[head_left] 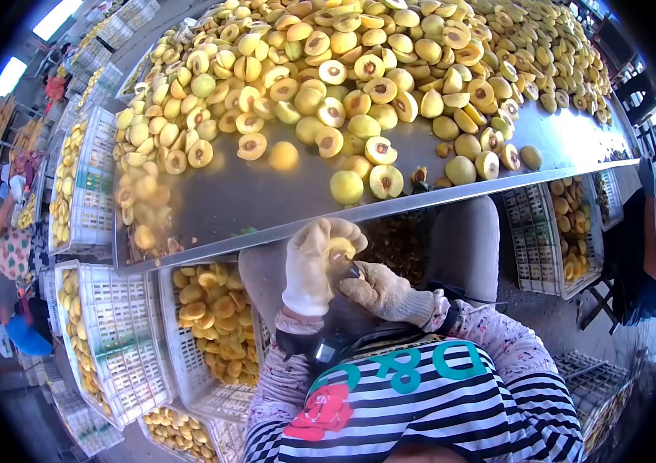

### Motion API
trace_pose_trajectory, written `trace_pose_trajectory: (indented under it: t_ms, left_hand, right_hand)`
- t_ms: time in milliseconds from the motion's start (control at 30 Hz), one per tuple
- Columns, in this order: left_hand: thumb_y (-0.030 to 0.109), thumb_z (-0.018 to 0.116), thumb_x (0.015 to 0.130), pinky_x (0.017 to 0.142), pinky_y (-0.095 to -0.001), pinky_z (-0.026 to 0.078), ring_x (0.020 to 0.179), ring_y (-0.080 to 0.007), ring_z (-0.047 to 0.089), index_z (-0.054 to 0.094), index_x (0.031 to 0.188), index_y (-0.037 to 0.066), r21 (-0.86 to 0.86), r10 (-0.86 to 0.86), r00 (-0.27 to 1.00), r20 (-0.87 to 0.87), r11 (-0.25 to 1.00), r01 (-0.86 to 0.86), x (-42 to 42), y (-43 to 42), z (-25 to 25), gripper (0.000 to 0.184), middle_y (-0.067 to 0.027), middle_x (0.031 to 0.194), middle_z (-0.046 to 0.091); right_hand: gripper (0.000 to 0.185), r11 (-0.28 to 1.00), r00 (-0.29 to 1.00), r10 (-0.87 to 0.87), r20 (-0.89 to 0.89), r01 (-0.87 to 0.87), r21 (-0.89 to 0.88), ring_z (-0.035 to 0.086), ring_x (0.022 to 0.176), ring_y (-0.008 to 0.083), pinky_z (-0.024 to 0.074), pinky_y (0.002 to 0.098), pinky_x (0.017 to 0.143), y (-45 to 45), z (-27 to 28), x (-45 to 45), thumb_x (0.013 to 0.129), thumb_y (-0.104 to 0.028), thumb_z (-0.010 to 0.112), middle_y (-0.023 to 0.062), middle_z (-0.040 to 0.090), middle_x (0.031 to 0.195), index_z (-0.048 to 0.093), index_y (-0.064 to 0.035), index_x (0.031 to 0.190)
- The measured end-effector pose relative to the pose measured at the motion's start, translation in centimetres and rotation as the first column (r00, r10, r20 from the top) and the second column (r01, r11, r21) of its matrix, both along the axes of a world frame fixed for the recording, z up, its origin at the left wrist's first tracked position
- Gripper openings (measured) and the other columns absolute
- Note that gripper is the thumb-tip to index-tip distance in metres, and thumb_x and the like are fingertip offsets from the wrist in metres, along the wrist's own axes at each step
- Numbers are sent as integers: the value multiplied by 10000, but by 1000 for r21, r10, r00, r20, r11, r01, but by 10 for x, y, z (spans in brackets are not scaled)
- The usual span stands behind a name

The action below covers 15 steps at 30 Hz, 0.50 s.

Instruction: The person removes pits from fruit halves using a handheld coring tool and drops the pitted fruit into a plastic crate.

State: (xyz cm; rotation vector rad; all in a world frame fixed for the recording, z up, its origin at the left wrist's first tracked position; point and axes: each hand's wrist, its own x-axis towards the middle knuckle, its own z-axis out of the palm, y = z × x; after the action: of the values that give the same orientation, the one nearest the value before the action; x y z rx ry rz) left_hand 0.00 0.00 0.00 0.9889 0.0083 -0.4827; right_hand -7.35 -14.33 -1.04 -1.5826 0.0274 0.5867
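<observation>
Both hands wear pale work gloves and meet at the front edge of a metal table (266,193). My left hand (314,266) is closed around a yellow fruit piece (341,247). Just right of it, my right hand (390,293) grips a small tool with a dark end (353,271), its tip against the fruit. Most of the tool is hidden by the glove. Beyond the hands, halved yellow fruit (386,181), several with brown pits showing, lies heaped across the table.
White crates of fruit halves stand at the left (116,339), below the table (181,324) and at the right (532,239). Fruit scraps (397,243) lie between the knees. A person in blue (27,332) is at far left, another in dark clothes (637,255) at right.
</observation>
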Motion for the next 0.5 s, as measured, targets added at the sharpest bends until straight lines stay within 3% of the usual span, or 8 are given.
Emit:
trace_pose_trajectory:
  t_ms: [67,167,267,367,433,500]
  left_hand:
    - [274,514,1042,707,-315,526,771,-207,662,677,902,-36,30,-85,996,1,996,85,2,3,4,377,-139,872,702]
    - [259,501,1040,692,-312,519,760,-196,654,675,851,-38,-39,-192,978,81,980,196,1,-8,0,392,-130,854,701]
    - [252,541,1018,694,-314,522,764,-201,656,678,830,-37,-52,-273,953,131,958,282,8,-4,-7,371,-140,840,701]
    - [284,575,1008,690,-337,532,752,-227,665,688,835,-23,-152,-323,937,134,928,341,11,3,-11,370,-153,826,700]
    - [309,575,1010,679,-350,537,742,-246,670,694,831,-15,-290,-333,937,101,891,348,11,5,-19,389,-157,818,702]
    - [328,510,1040,749,-405,531,781,-277,641,656,867,13,-451,-267,961,68,851,269,6,1,-24,387,-150,855,671]
  right_hand:
    - [478,997,1000,15,-7,-15,-74,588,841,187,487,356,789,0,7,-1,993,-499,577,68,644,892,621,-38,1112]
    - [461,988,993,107,-51,-100,117,575,801,168,483,340,758,-17,-1,-9,1002,-485,569,51,617,849,611,-37,1104]
    - [450,997,997,71,8,-71,-13,556,790,152,469,302,736,-12,5,-8,1015,-469,558,31,591,825,605,-32,1111]
    - [425,974,994,52,-95,-29,225,513,649,125,447,274,595,-4,10,-13,1037,-474,510,5,517,710,584,-55,1032]
    - [404,744,909,284,-304,-9,669,455,542,101,405,265,492,-4,0,-12,1051,-478,472,-13,467,646,552,-93,959]
    - [405,423,798,489,-351,135,896,397,461,76,362,256,411,-2,-11,-10,1056,-495,448,-31,423,596,516,-126,903]
